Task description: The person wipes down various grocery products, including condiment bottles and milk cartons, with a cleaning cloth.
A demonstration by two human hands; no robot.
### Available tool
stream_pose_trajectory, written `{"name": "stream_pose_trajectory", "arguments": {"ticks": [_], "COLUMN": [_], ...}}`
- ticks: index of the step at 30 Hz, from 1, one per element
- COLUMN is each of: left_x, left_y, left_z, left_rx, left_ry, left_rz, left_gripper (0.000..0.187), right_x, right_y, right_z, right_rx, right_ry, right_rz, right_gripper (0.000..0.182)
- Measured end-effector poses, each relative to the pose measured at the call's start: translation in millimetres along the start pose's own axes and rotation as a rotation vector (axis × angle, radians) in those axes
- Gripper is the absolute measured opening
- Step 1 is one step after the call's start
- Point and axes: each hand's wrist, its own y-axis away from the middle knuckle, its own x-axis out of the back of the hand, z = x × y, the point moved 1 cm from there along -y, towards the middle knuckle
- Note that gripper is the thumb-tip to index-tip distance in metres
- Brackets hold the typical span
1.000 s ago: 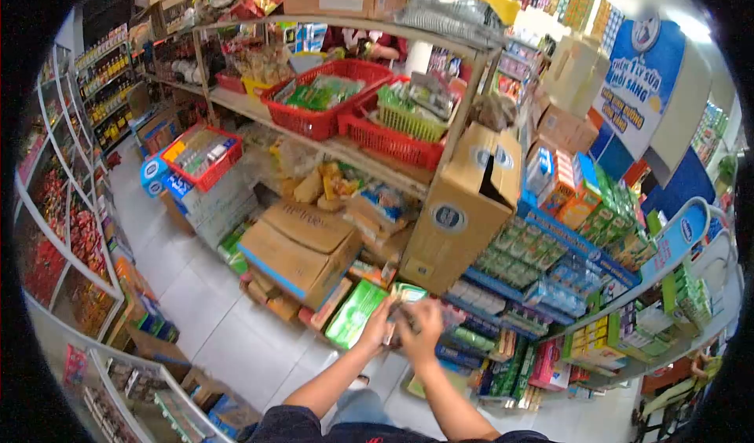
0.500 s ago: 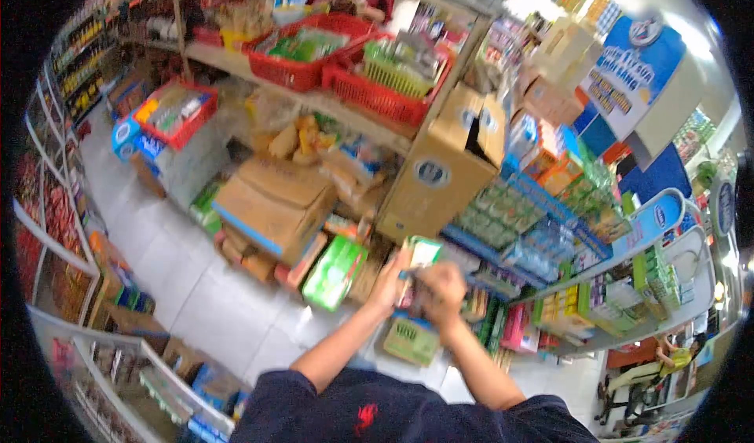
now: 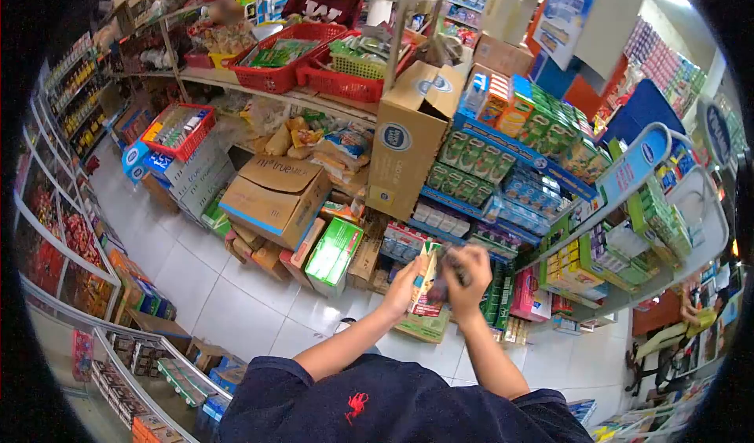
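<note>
My left hand (image 3: 403,292) is closed around the side of a small carton (image 3: 429,305) with green, cream and red printing, held upright in front of my chest. My right hand (image 3: 473,276) is closed on a dark, blurred object (image 3: 451,272) right against the carton's face; its kind cannot be made out. Below both hands, a green box (image 3: 424,327) lies on the floor, partly covered by the carton and hand.
Milk cartons (image 3: 475,160) fill the shelves ahead, beside a tall brown cardboard box (image 3: 408,140). Another cardboard box (image 3: 276,195) and a bright green box (image 3: 335,248) stand lower left. Red baskets (image 3: 287,54) sit on a shelf. A person (image 3: 695,317) sits far right.
The whole view has turned and become sharper. Both hands remain together at the carton; my right hand has shifted slightly right and up, still gripping the dark object.
</note>
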Motion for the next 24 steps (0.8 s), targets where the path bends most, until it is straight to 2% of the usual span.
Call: {"name": "stream_pose_trajectory", "arguments": {"ticks": [2, 5, 7, 8, 9, 11, 12, 13, 14, 15, 17, 18, 21, 23, 24], "left_x": [-12, -23, -33, -35, -41, -55, -55, -55, -54, -48, -53, -54, -85, -78, -75], "left_y": [7, 18, 31, 36, 43, 50, 53, 54, 44, 42, 45, 46, 64, 64, 66], "left_z": [0, -11, -28, -36, -46, -57, -55, -54, -61, -63, -62, -68, -73, -87, -97], "left_rx": [0.020, 0.055, 0.055, 0.115, 0.146, 0.138, 0.158, 0.176, 0.077, 0.050, 0.113, 0.086, 0.156, 0.161, 0.214], "left_ry": [0.010, -0.016, -0.108, -0.225, -0.182, -0.109, -0.122, -0.132, 0.028, -0.002, 0.020, -0.059, -0.077, -0.317, -0.211], "left_rz": [-0.008, -0.057, -0.093, -0.065, -0.053, 0.022, 0.000, -0.027, -0.076, -0.038, -0.023, -0.052, -0.005, -0.076, -0.092], "left_gripper": [0.042, 0.043, 0.041, 0.038, 0.037, 0.038, 0.038, 0.039, 0.040, 0.041, 0.042, 0.050, 0.045, 0.046, 0.046], "right_x": [18, 43, 59, 67, 73, 81, 80, 84, 89, 95, 105, 108, 126, 136, 141], "right_y": [30, 69, 68, 65, 58, 54, 68, 78, 86, 93, 106, 114, 110, 99, 90], "right_z": [-18, -18, 1, 8, 14, 0, 4, -2, -16, -27, -30, -19, 1, 12, 13], "right_rx": [0.163, 0.231, 0.248, 0.119, -0.008, -0.149, -0.095, 0.006, 0.002, 0.005, 0.041, 0.047, 0.134, -0.018, -0.100], "right_ry": [0.042, -0.014, 0.029, 0.040, 0.038, 0.002, 0.025, 0.048, 0.040, 0.029, -0.010, 0.004, -0.007, 0.087, 0.074], "right_rz": [-0.137, -0.263, -0.126, -0.036, 0.090, 0.185, 0.101, -0.077, -0.194, -0.311, -0.421, -0.403, -0.297, -0.023, 0.024], "right_gripper": [0.030, 0.035, 0.034, 0.031, 0.028, 0.025, 0.024, 0.033, 0.039, 0.045, 0.051, 0.047, 0.036, 0.031, 0.029]}}
